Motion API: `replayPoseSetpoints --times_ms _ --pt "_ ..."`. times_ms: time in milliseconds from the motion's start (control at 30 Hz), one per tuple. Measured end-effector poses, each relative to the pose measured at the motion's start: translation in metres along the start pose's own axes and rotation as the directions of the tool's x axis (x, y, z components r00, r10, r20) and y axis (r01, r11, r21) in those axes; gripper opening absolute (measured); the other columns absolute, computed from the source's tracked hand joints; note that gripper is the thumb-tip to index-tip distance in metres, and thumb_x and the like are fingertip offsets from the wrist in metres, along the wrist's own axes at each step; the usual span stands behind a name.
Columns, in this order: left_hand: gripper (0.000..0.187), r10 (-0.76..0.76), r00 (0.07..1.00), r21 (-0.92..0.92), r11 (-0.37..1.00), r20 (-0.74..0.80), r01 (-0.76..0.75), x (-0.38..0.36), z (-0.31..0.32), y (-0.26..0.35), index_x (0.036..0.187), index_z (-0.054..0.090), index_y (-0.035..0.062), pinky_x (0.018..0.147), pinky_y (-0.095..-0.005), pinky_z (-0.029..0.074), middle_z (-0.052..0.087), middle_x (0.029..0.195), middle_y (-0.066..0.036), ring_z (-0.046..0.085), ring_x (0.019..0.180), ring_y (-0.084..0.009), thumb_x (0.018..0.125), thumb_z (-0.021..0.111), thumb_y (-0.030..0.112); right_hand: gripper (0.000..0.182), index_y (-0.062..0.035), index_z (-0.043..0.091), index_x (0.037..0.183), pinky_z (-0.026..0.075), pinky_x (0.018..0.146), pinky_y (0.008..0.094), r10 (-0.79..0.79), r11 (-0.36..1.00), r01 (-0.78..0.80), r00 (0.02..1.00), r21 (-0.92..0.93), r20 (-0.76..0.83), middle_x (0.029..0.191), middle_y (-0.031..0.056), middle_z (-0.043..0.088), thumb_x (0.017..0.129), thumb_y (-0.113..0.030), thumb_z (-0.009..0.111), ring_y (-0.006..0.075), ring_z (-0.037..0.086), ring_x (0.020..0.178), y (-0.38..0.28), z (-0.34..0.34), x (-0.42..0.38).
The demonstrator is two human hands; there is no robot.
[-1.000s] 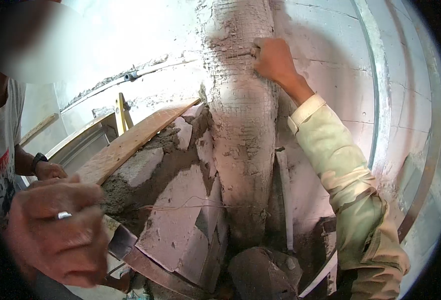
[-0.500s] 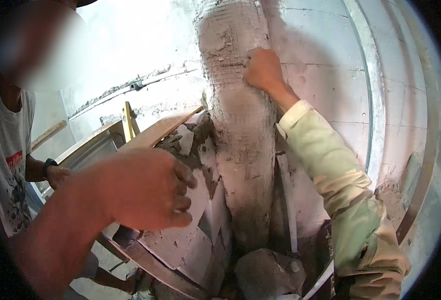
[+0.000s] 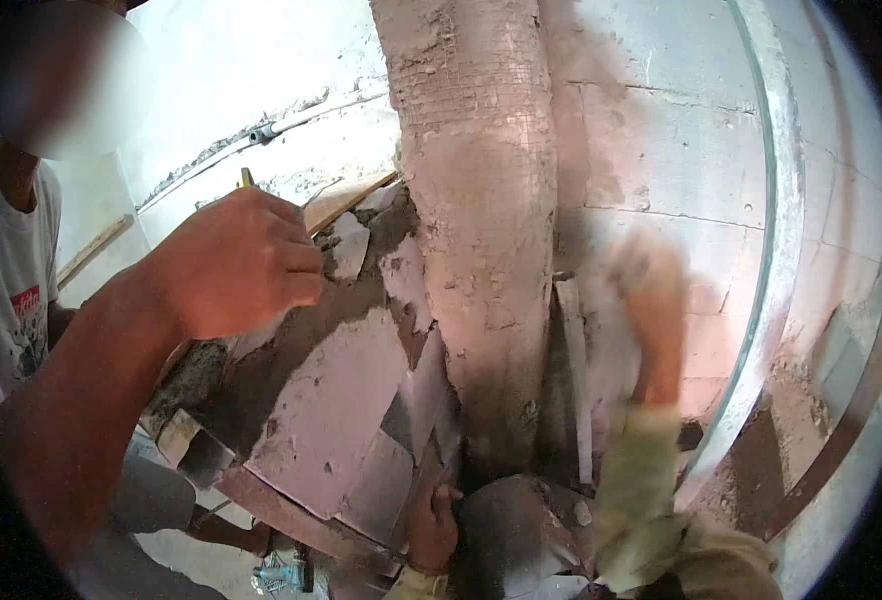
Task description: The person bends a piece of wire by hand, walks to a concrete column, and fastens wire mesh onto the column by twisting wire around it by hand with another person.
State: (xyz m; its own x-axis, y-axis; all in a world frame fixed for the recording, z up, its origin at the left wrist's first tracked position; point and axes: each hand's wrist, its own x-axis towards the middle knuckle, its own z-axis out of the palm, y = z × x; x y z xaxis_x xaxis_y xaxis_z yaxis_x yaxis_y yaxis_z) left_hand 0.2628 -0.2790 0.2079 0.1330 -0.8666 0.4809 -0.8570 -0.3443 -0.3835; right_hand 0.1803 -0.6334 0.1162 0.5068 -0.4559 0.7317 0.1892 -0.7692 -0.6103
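My right hand (image 3: pixel 651 285), in an olive sleeve, is raised in front of the block wall to the right of a rough plastered column (image 3: pixel 486 220). Motion smears its fingers, so whatever it may hold does not show. Low in the view, my left hand (image 3: pixel 433 530) has its fingers curled beside the column's foot, between a pale block face (image 3: pixel 341 395) and a dark rounded bundle (image 3: pixel 521 525). What lies in its grip is hidden. A co-worker's bare fist (image 3: pixel 246 260) hangs over the mortar-smeared blocks at left.
A person in a printed T-shirt (image 3: pixel 16 270) stands at far left. A curved-looking metal strip (image 3: pixel 776 200) runs down the right wall. Beside the column leans a narrow strip (image 3: pixel 576 380). A teal power tool (image 3: pixel 283 574) lies on the floor.
My right hand has left the column and moved down and right. My left hand has come into view at the bottom. The co-worker's fist has moved up and left.
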Motion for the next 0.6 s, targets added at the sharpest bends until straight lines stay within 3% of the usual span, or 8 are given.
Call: replayPoseSetpoints --times_ms 67,133,200,267,333,400,467,600 --pt "0.013 -0.408 0.872 -0.415 0.867 -0.270 0.277 -0.024 0.068 0.066 0.091 0.064 0.0084 0.067 -0.0331 0.051 0.064 0.079 -0.002 0.060 0.066 -0.0177 0.091 0.063 0.021 0.017 0.0001 0.064 0.092 0.051 0.067 0.0406 0.172 0.748 -0.436 0.855 0.500 0.489 0.082 0.0111 0.067 0.093 -0.008 0.049 0.0245 0.063 0.074 0.234 0.096 -0.119" --pt "0.014 -0.726 0.673 -0.773 0.505 -0.141 0.384 -0.038 0.128 0.126 0.094 0.064 0.0076 0.066 -0.0316 0.050 0.065 0.079 -0.002 0.060 0.066 -0.0166 0.095 0.061 0.022 0.032 -0.0051 0.060 0.121 0.048 0.091 0.0425 0.347 0.888 -0.455 0.761 0.069 0.549 0.114 0.0183 0.063 0.093 -0.019 0.058 0.0322 0.060 0.105 0.301 0.122 -0.290" --pt "0.016 -0.846 0.531 -0.916 0.172 0.051 0.362 -0.036 0.161 0.155 0.097 0.065 0.0069 0.065 -0.0302 0.049 0.066 0.080 -0.002 0.059 0.066 -0.0154 0.098 0.060 0.022 0.054 -0.0024 0.058 0.137 0.042 0.110 0.0456 0.569 0.822 -0.381 0.583 -0.423 0.580 0.140 0.0259 0.056 0.093 -0.033 0.063 0.0407 0.052 0.132 0.358 0.139 -0.412" --pt "0.018 -0.831 0.536 -0.965 0.000 0.145 0.261 -0.023 0.174 0.153 0.099 0.066 0.0061 0.064 -0.0288 0.048 0.066 0.081 -0.002 0.059 0.065 -0.0143 0.102 0.058 0.023 0.054 -0.0055 0.058 0.137 0.043 0.109 0.0466 0.540 0.836 -0.320 0.617 -0.445 0.572 0.141 0.0235 0.056 0.091 -0.033 0.066 0.0403 0.051 0.132 0.371 0.139 -0.408" --pt "0.025 -0.775 0.603 -0.981 -0.179 0.191 0.080 0.002 0.170 0.134 0.105 0.064 0.0040 0.056 -0.0243 0.043 0.068 0.083 -0.004 0.055 0.062 -0.0097 0.106 0.052 0.026 0.046 -0.0063 0.062 0.129 0.046 0.102 0.0469 0.490 0.864 -0.314 0.709 -0.394 0.507 0.131 0.0205 0.060 0.091 -0.032 0.069 0.0382 0.056 0.121 0.343 0.129 -0.359" --pt "0.026 -0.701 0.666 -0.912 -0.403 0.258 -0.072 0.025 0.161 0.119 0.110 0.063 0.0034 0.057 -0.0210 0.043 0.069 0.086 -0.005 0.058 0.067 -0.0087 0.108 0.049 0.025 0.035 -0.0017 0.070 0.113 0.051 0.088 0.0455 0.385 0.922 -0.375 0.867 -0.094 0.317 0.110 0.0192 0.070 0.094 -0.031 0.068 0.0347 0.066 0.100 0.201 0.097 -0.207" --pt "0.026 -0.702 0.672 -0.873 -0.457 0.235 -0.172 0.057 0.158 0.108 0.110 0.063 0.0036 0.056 -0.0222 0.044 0.070 0.089 -0.005 0.057 0.066 -0.0094 0.108 0.048 0.025 0.032 0.0033 0.074 0.093 0.054 0.076 0.0368 0.135 0.920 -0.181 0.979 0.349 0.151 0.084 0.0131 0.075 0.098 -0.027 0.064 0.0223 0.070 0.078 0.084 0.067 -0.104" --pt "0.025 -0.775 0.632 -0.851 -0.330 -0.003 -0.409 0.113 0.151 0.081 0.108 0.063 0.0042 0.061 -0.0239 0.048 0.071 0.104 -0.007 0.057 0.070 -0.0105 0.108 0.048 0.025 0.032 0.0051 0.072 0.100 0.052 0.072 0.0301 -0.045 0.845 -0.016 0.994 0.535 0.101 0.085 0.0111 0.073 0.100 -0.024 0.059 0.0146 0.066 0.077 -0.056 0.037 -0.002"
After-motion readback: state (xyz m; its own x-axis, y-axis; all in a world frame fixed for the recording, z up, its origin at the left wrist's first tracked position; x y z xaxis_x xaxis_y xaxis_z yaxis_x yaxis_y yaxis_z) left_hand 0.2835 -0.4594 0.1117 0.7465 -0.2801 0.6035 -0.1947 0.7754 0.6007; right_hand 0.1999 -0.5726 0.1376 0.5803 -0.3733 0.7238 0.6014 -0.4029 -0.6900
